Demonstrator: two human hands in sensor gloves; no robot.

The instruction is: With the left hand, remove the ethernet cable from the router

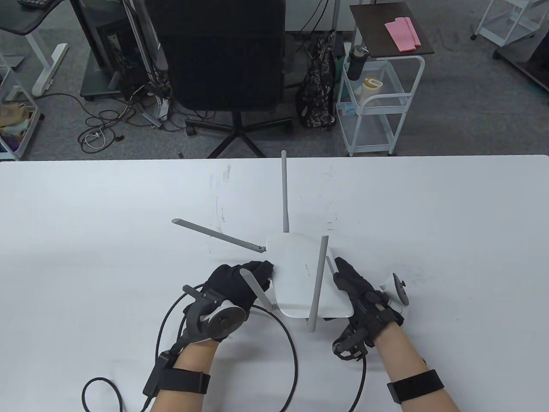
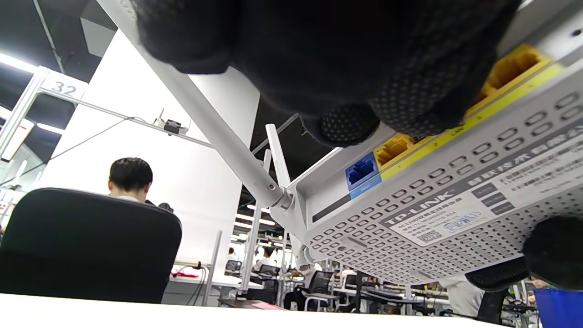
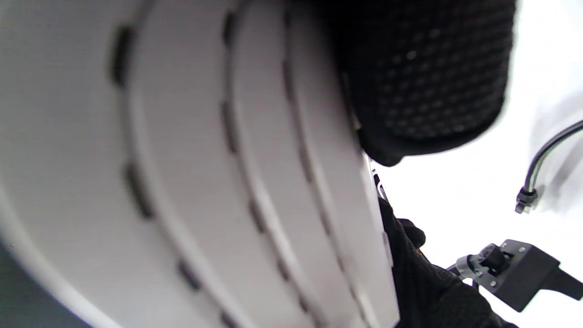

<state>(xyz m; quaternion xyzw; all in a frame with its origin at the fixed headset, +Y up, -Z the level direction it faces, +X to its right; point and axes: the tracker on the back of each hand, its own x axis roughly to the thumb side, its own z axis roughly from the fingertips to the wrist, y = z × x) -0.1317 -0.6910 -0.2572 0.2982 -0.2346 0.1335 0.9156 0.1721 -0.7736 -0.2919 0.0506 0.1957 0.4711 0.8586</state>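
Note:
The white router (image 1: 300, 274) with grey antennas sits tilted on the table (image 1: 107, 214), near its front. My left hand (image 1: 253, 277) is at its left side, where the ports are. In the left wrist view my fingertips (image 2: 346, 123) pinch together over the middle yellow LAN ports (image 2: 391, 148) and hide the plug there. The blue WAN port (image 2: 360, 171) is empty. A black cable (image 1: 294, 343) loops away over the table from under my left hand. My right hand (image 1: 347, 279) grips the router's right edge, a finger (image 3: 423, 82) pressing on the vented underside (image 3: 182, 159).
Antennas stick out toward the far side (image 1: 284, 193), to the left (image 1: 214, 234) and toward me (image 1: 318, 283). Another black cable (image 1: 103, 386) curls at the front left. Beyond the table's far edge stand an office chair (image 1: 223, 56) and a white cart (image 1: 377, 98).

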